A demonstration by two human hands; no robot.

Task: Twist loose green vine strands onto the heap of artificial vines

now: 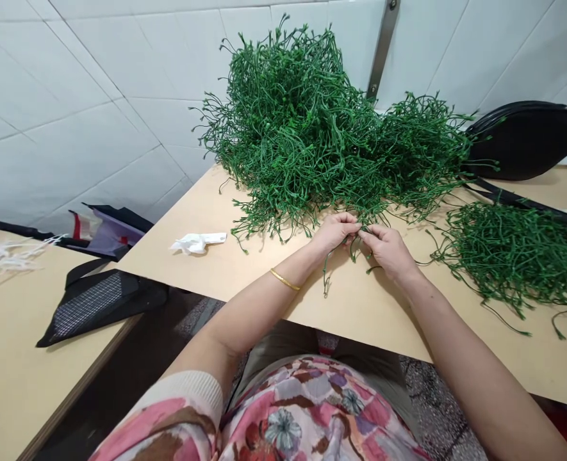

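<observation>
My left hand [337, 232] and my right hand [387, 248] meet at the front of a large heap of green plastic stems [302, 128]. Both are closed in a pinch on thin green stems [327, 269], whose loose ends hang below the fingers. The fingertips nearly touch, and the exact spot they grip is partly hidden. Small budlike tips show at the stem ends. A gold bangle [284, 279] circles my left wrist. To the right of my right hand lies a smaller, flatter pile of similar green stems [518, 253].
A crumpled white tissue [198, 242] lies left on the light wooden table [177, 275]. Behind the small pile sits a black bag [528, 141] with a strap. On a second table at left are a black mesh pouch [95, 301] and white strands [9, 259]. A tiled wall stands behind.
</observation>
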